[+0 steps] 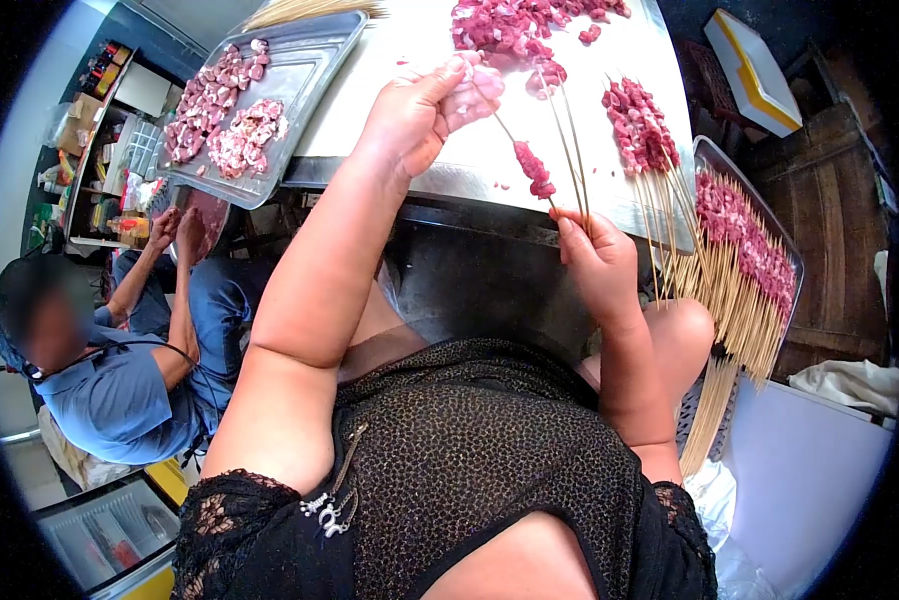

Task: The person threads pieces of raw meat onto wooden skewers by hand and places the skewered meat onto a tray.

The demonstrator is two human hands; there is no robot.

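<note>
My right hand (pixel 597 255) pinches the lower ends of several thin wooden skewers (pixel 573 135) over the table's front edge. One of them carries threaded red meat pieces (pixel 535 170) partway along. At the upper end of that skewer is my left hand (pixel 432 105), its fingers closed around the tip area; a pale, see-through covering shows over the fingers, and what they grip is partly hidden. Just beyond the hands, a pile of raw red meat (pixel 510 35) lies on the white tabletop (pixel 370 110). To the right, a group of loaded skewers (pixel 640 125) rests with sticks over the edge.
A metal tray (pixel 310 90) with two heaps of meat is at the back left, bare skewers (pixel 315 10) behind it. A second tray (pixel 793 250) full of loaded skewers stands right. A seated person (pixel 120 370) works at the left. A white-yellow box (pixel 755 75) is at the back right.
</note>
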